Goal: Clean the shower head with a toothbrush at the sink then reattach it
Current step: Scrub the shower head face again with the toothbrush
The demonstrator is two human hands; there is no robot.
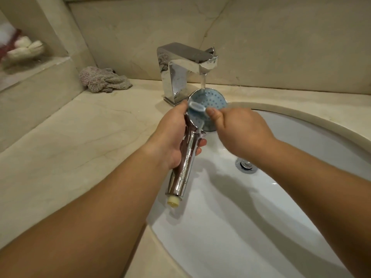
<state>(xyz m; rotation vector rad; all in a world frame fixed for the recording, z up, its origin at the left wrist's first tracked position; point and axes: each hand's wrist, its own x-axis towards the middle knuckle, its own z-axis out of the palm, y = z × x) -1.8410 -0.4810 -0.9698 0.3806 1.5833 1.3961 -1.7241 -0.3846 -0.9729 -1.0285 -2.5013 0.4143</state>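
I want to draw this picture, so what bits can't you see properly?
All in the head view:
- Toothbrush: motion-blurred; its handle hides inside the right hand, bristles unclear.
- Shower head: lower face covered by that hand and the brush.
- Left hand: its fingers mostly hidden behind the chrome handle.
- Left shelf item: blurred, cut by the edge.
- Sink: cut off at the bottom and right edges.

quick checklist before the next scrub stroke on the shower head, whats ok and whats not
1. Left hand grips the chrome shower head handle: ok.
2. Blue round nozzle face sits under the stream from the chrome square faucet: ok.
3. Right hand pinches the pale translucent toothbrush, brush lying across the face: ok.
4. Bristles touching the nozzles: cannot tell, blurred.
5. Shower head held over the white oval sink basin, runoff contained: ok.
6. Metal drain open: cannot tell.
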